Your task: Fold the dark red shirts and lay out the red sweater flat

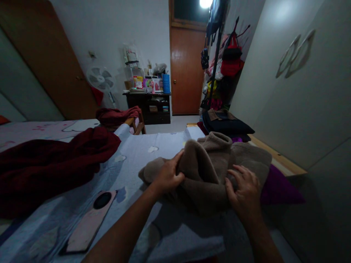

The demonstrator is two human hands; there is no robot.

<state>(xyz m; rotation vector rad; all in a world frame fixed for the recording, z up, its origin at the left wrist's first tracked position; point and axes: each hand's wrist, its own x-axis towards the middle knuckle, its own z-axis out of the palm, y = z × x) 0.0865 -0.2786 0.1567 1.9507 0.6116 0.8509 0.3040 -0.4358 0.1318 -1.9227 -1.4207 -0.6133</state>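
Note:
A bunched brown fleecy garment [204,190] lies on the pale blue patterned sheet [161,140]. At its left part, my left hand [170,175] is closed on the fabric, thumb and fingers pinching a fold. On the right side of the same garment rests my right hand [244,186], its fingers spread and slightly curled over the cloth. Purple cloth [281,186] sticks out from beneath the garment at the right. The underside of the garment is hidden.
A phone [91,223] lies at the lower left, near a dark red cloth [55,157]. Folded dark clothes [229,124] sit behind the garment. A pale cabinet [296,95] stands at right; a wooden door [186,69] and fan [101,78] are farther back.

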